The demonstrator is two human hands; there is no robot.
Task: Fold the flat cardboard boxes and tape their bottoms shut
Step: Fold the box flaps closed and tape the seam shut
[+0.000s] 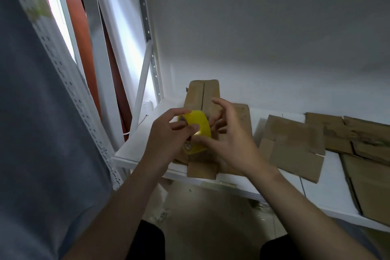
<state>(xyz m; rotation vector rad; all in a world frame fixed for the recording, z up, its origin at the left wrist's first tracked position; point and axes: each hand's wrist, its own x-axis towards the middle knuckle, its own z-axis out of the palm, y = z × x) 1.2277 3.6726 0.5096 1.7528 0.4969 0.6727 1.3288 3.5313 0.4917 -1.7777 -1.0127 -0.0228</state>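
Note:
A folded cardboard box [202, 99] stands on the white shelf [135, 150], its two closed flaps facing up with a slit between them. In front of it my left hand [166, 137] grips a yellow roll of tape [198, 126], fingers curled round its rim. My right hand [230, 137] is at the roll's near edge, thumb and fingertips pinching at the tape there. Both hands hide the lower part of the box. Flat cardboard boxes [293, 145] lie on the shelf to the right.
More flat cardboard [367, 177] is stacked at the far right of the shelf. A perforated white rack post [69, 82] rises at the left, and a diagonal brace [143, 82] stands behind the shelf's left end. The floor [211, 217] shows below the shelf edge.

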